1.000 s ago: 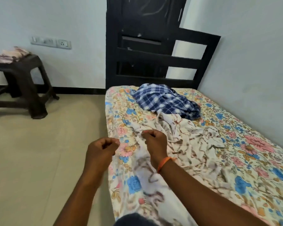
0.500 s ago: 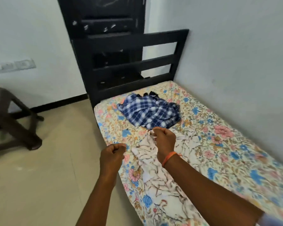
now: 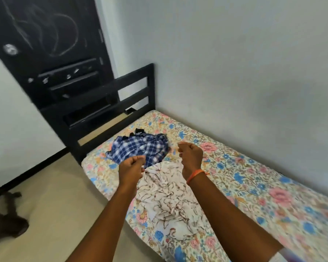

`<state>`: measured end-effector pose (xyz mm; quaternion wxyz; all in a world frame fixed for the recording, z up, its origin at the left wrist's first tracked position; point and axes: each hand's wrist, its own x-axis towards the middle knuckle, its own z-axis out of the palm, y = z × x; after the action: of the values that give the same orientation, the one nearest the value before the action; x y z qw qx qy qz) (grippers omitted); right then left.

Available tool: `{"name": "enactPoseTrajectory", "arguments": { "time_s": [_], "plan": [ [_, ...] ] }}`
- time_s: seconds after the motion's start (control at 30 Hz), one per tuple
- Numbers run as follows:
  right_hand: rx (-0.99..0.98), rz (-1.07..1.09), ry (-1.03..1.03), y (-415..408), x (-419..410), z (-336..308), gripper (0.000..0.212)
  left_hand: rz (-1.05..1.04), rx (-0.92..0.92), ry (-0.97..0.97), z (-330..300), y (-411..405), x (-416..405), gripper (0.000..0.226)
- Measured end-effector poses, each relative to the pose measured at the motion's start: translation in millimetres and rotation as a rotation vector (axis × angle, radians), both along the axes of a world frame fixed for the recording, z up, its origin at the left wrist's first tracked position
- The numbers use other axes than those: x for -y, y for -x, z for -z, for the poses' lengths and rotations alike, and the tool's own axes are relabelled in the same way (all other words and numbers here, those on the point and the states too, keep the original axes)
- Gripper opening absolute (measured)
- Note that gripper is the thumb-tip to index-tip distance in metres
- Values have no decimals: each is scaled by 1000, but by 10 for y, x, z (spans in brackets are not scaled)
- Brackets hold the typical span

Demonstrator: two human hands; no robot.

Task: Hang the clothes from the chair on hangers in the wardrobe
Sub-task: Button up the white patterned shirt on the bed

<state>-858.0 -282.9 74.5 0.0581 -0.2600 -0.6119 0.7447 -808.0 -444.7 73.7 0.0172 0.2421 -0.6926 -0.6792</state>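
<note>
A white garment with brown streaks (image 3: pixel 165 193) lies spread on the floral bed sheet (image 3: pixel 254 186). My left hand (image 3: pixel 131 167) is curled at the garment's upper left corner and seems to pinch it. My right hand (image 3: pixel 190 156), with an orange band at the wrist, is a closed fist just past the garment's top edge, and I see no cloth in its fingers. A blue checked shirt (image 3: pixel 140 148) sits crumpled behind both hands, near the black bed frame (image 3: pixel 136 99).
The bed runs along the white wall on the right. A black door (image 3: pixel 51 53) stands behind the bed's end. Beige floor lies to the left, with the legs of a dark brown stool (image 3: pixel 9 222) at the far left edge.
The view has swung right, pushing the stool almost out of frame. My right hand has left the garment and moved up and right. My left hand has come in to the garment's corner.
</note>
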Motion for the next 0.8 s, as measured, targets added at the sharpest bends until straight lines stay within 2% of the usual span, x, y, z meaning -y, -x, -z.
{"name": "enactPoseTrajectory", "arguments": {
  "time_s": [0.17, 0.33, 0.57, 0.8],
  "plan": [
    [-19, 224, -19, -641, -546, -78, 8, 251, -42, -10, -142, 18, -457, 15],
    [-8, 524, -9, -1691, -1083, -120, 11, 559, -44, -62, -162, -533, -1099, 14],
    [-35, 988, -29, -3725, -1760, -356, 16, 1021, 39, -166, -268, -2100, -2374, 12],
    [-134, 1399, -76, -5755, -2431, -585, 15, 1406, 15, -258, -641, -3924, -3528, 6]
  ]
}}
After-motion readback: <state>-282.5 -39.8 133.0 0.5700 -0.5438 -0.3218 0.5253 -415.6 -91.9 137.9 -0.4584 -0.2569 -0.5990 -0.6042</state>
